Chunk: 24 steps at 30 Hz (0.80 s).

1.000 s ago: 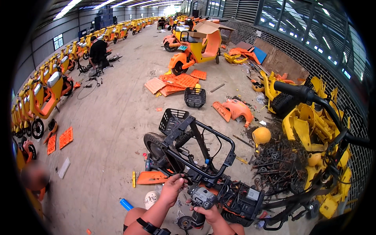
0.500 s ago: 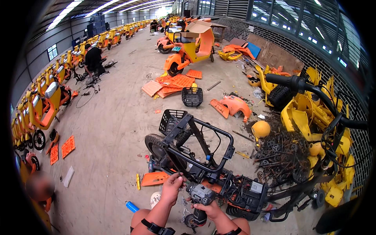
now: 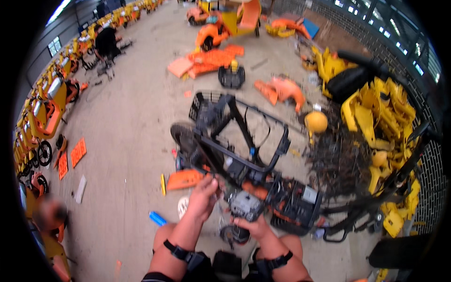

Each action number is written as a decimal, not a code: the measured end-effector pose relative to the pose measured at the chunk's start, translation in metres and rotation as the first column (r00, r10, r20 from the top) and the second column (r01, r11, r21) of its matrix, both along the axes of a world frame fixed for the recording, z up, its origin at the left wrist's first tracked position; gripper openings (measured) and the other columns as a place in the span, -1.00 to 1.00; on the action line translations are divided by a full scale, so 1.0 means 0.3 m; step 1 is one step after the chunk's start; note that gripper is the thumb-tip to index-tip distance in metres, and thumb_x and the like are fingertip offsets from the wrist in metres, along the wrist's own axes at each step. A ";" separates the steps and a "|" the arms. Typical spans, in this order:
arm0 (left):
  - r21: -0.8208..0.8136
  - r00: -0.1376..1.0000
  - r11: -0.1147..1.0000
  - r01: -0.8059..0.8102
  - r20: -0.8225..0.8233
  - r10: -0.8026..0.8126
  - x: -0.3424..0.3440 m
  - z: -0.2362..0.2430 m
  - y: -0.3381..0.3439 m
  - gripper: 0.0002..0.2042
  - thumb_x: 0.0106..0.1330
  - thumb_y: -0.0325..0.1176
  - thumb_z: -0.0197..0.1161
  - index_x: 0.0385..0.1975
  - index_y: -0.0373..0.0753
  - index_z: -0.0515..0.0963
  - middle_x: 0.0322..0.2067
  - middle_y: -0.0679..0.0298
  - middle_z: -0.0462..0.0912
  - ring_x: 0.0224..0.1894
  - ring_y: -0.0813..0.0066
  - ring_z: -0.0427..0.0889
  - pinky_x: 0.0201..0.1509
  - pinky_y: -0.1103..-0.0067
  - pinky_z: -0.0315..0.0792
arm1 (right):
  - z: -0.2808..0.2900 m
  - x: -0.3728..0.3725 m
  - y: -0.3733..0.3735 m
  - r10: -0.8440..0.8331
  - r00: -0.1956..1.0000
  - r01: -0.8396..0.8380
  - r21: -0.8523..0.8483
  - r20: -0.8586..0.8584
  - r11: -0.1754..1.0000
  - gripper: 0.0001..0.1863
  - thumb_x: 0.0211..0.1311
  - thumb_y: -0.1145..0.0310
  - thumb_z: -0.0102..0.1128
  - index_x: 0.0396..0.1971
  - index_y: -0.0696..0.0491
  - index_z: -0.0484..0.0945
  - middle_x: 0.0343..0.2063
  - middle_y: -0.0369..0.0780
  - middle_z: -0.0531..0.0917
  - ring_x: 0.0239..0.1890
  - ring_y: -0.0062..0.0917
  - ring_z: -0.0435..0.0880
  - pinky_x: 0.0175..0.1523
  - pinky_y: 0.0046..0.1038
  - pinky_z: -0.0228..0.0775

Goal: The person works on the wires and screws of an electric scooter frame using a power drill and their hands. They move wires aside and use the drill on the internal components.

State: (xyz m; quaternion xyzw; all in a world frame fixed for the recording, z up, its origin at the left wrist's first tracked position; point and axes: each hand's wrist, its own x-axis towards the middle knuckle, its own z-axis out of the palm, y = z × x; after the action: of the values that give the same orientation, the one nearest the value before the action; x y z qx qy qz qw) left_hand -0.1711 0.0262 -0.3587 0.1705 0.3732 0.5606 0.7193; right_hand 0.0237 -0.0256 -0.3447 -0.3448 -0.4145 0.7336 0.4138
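Note:
My right hand (image 3: 252, 226) grips a cordless power driver (image 3: 246, 206), grey and black, its nose toward the stripped scooter. The fingers of my left hand (image 3: 205, 193) are pinched together just left of the driver's nose, beside the frame; what they hold is too small and blurred to make out. Before me the stripped scooter's black tube frame (image 3: 239, 164) lies low, with a wheel (image 3: 184, 136) and a black basket (image 3: 203, 107) at its far left end. Exposed wiring and electrical parts (image 3: 296, 199) fill its body to the right.
An orange panel (image 3: 184, 179) and a blue cylinder (image 3: 158, 218) lie on the floor to the left. Dark metal parts (image 3: 336, 162) and yellow body panels (image 3: 383, 117) pile up at right. Far left, a person (image 3: 107, 43) crouches near a row of yellow scooters (image 3: 49, 108).
The view has tipped downward, so the scene sits higher and more of my forearms shows. Both hands stay in nearly the same place by the frame, the driver still in my right hand.

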 end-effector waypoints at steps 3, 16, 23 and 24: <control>-0.024 0.999 1.000 -0.013 0.044 0.014 -0.039 0.009 -0.009 -0.77 0.45 -0.32 0.17 0.02 -0.22 0.49 -0.19 0.30 0.64 -0.16 0.47 0.62 -0.10 0.56 0.41 | -0.029 -0.030 0.006 0.059 0.996 -0.058 0.016 -0.060 0.998 -0.47 0.19 0.54 0.21 0.20 0.17 0.42 -0.08 -0.23 0.65 -0.23 -0.68 0.56 -0.11 -0.54 0.46; -0.067 0.972 0.997 0.029 0.234 -0.013 -0.016 0.003 0.028 -0.75 0.41 -0.30 0.21 -0.01 -0.25 0.52 -0.18 0.23 0.69 -0.10 0.30 0.68 -0.03 0.36 0.57 | -0.011 0.008 0.025 0.046 0.997 -0.042 0.067 -0.060 0.997 -0.42 0.19 0.55 0.22 0.25 0.16 0.36 -0.02 -0.21 0.65 -0.20 -0.68 0.57 -0.08 -0.53 0.46; -0.066 0.961 0.998 0.012 0.275 0.007 -0.012 0.002 0.028 -0.81 0.44 -0.29 0.16 -0.11 -0.25 0.56 -0.19 0.21 0.71 -0.13 0.29 0.71 -0.04 0.35 0.58 | -0.022 -0.001 0.024 0.028 0.993 -0.022 0.059 -0.113 0.998 -0.42 0.18 0.56 0.21 0.24 0.16 0.37 -0.01 -0.19 0.64 -0.19 -0.67 0.57 -0.07 -0.52 0.46; -0.069 0.960 0.998 0.008 0.280 0.012 -0.013 -0.001 0.026 -0.81 0.45 -0.29 0.15 -0.11 -0.25 0.56 -0.18 0.21 0.71 -0.12 0.30 0.71 -0.04 0.35 0.58 | -0.021 0.000 0.023 0.033 0.993 -0.026 0.059 -0.117 0.998 -0.42 0.18 0.56 0.21 0.24 0.16 0.37 -0.01 -0.19 0.64 -0.19 -0.67 0.57 -0.06 -0.52 0.46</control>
State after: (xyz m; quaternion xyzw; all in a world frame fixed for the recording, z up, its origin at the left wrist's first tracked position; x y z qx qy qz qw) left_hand -0.1751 0.0339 -0.3591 0.0639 0.2872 0.5666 0.7697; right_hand 0.0237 -0.0187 -0.3508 -0.2827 -0.4154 0.7463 0.4365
